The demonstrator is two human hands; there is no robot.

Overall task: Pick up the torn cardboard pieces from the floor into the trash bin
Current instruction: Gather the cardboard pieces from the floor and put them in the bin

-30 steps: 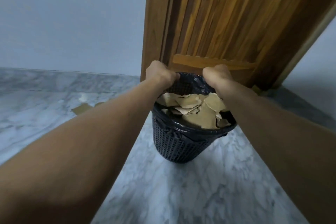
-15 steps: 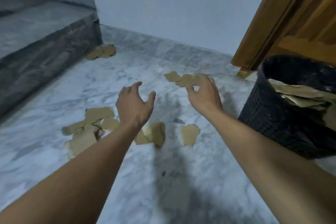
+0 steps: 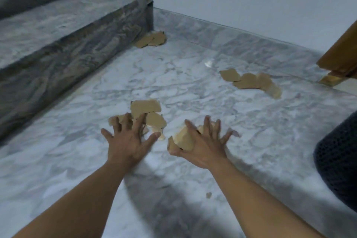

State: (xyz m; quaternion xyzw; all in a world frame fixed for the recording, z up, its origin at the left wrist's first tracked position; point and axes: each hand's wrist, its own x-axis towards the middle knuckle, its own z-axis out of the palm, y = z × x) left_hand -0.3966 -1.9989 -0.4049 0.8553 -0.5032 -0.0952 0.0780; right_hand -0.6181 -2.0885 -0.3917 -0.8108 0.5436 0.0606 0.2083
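Note:
Torn brown cardboard pieces lie on the marble floor [image 3: 193, 87]. My left hand [image 3: 128, 142] is spread flat over the near pile of cardboard pieces [image 3: 146, 112], with its fingertips on them and nothing gripped. My right hand [image 3: 205, 146] has its fingers fanned out, and its thumb and forefinger pinch a tilted cardboard piece [image 3: 183, 139] just off the floor. More pieces lie hidden under that hand. The black mesh trash bin [image 3: 338, 160] stands at the right edge, cut off by the frame.
A second pile of cardboard [image 3: 251, 82] lies further back on the right. A third pile [image 3: 151, 39] sits in the corner by the marble step [image 3: 58, 25]. A tiny scrap [image 3: 208, 195] lies near my right forearm. The wooden door's foot [image 3: 342, 56] shows at far right.
My hands let go of the bin's rim and moved left and down to the floor. Both now rest on the near cardboard, and the right thumb has caught a piece.

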